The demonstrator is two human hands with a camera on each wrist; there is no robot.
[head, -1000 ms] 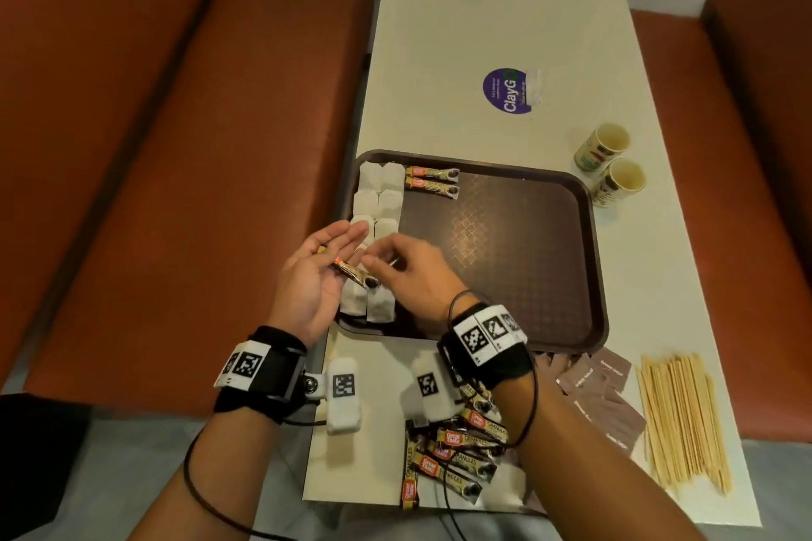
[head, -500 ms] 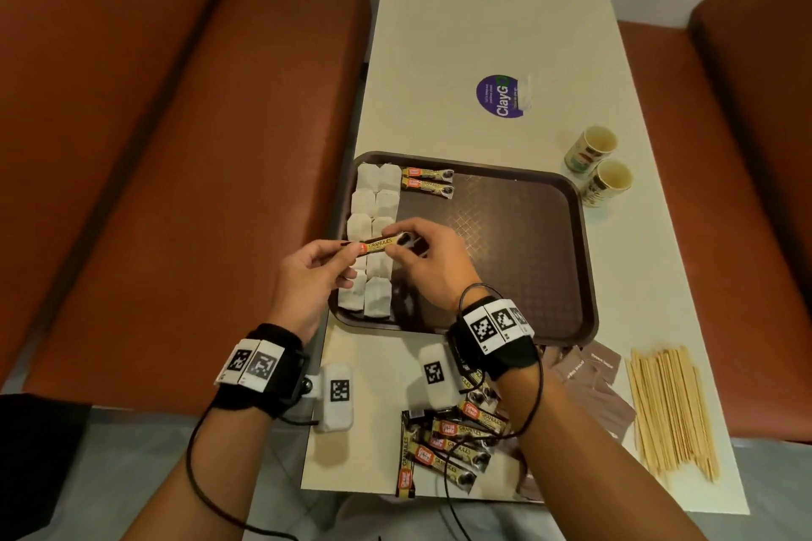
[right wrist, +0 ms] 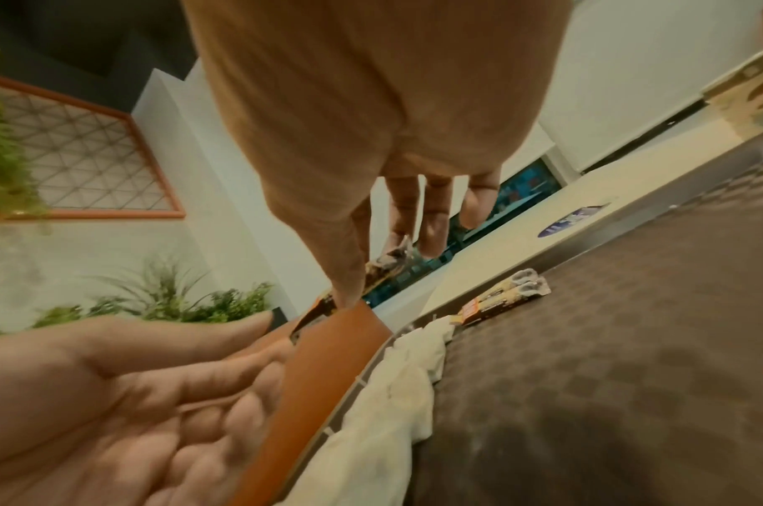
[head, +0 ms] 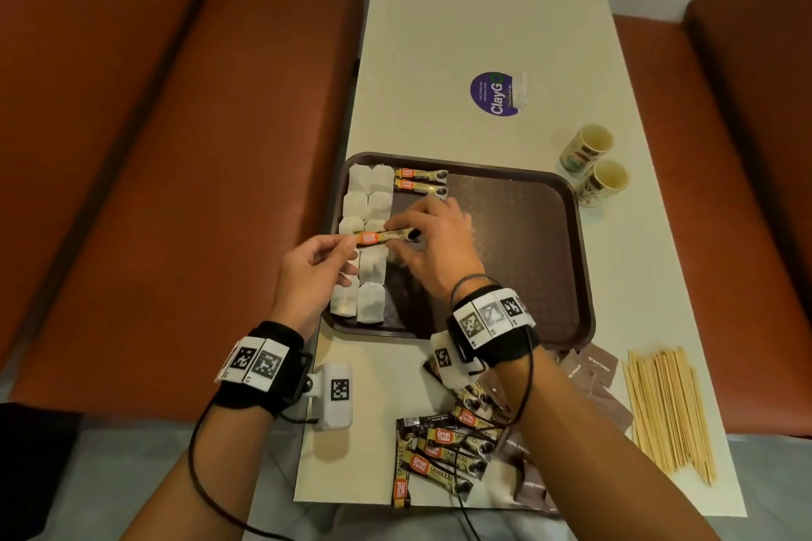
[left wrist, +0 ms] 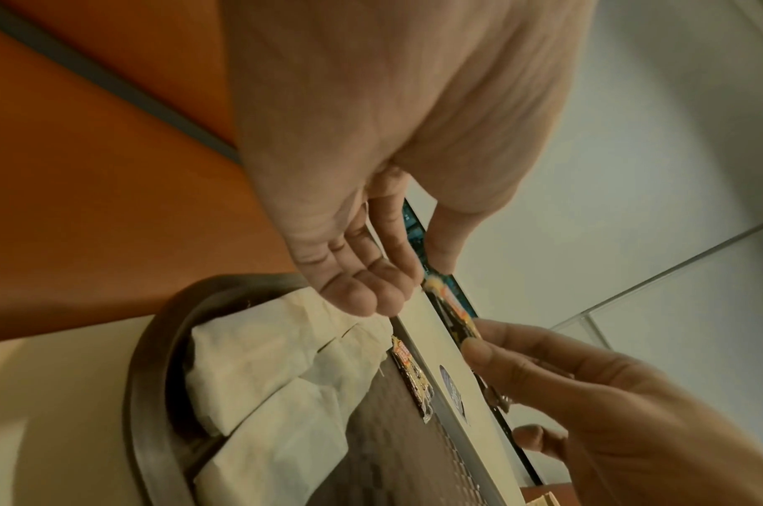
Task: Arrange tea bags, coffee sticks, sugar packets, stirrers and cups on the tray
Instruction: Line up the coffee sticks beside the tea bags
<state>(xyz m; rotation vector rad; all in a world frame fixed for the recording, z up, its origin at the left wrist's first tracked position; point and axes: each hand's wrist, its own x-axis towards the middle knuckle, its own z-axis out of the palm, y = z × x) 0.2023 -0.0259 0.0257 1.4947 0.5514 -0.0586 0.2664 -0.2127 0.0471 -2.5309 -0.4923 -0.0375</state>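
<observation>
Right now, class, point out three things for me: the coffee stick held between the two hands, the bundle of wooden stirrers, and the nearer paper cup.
Held coffee stick (head: 386, 236), head view, middle of its wrapper.
Wooden stirrers (head: 668, 409), head view, centre of the bundle.
Nearer paper cup (head: 603, 184), head view, its side wall below the rim.

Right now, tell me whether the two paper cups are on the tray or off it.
Off. Both paper cups stand upright on the table, beside the tray at its far right corner.
</observation>
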